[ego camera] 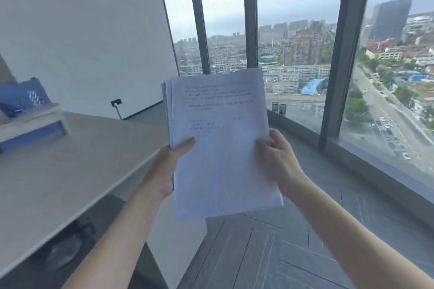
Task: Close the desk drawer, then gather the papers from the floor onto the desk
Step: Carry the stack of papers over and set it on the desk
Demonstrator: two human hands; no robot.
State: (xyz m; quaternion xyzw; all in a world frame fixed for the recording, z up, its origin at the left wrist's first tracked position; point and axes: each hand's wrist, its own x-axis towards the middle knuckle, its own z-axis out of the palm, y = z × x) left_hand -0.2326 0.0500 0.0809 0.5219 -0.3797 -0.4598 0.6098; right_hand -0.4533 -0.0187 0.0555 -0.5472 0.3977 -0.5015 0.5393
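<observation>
A stack of white printed papers (220, 138) is held up in front of me, above the floor and just right of the desk's edge. My left hand (168, 166) grips the stack's left edge with the thumb on top. My right hand (278, 159) grips the right edge, fingers wrapped behind the sheets. The beige desk (61, 171) stretches along the left of the view. The drawer is not visible from here.
A white shelf riser with a blue basket (23, 101) stands at the desk's far left. Two dark mesh cups (279, 107) sit on the window sill. Tall windows fill the right and far side. Grey patterned floor (270, 253) lies below the papers.
</observation>
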